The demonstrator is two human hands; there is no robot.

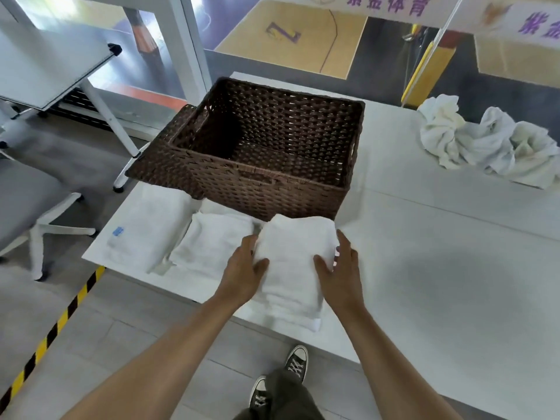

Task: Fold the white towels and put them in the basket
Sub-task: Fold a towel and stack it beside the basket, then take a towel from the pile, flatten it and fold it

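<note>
Both the left hand [242,269] and right hand [342,268] grip a folded towel [291,253], thumbs pressed on top. The wicker basket [272,192] stands just beyond.

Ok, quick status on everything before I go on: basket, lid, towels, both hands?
Basket: open, empty.
Lid: off the opening, lying out to the basket's left.
Held towel: folded, in front of the basket, between both hands.
Left hand: grips its left edge, thumb on top.
Right hand: grips its right edge, thumb on top.
Tagged towel: folded, flat on the table.
Middle towel: folded, flat.
Towel pile: crumpled, unfolded.
</note>
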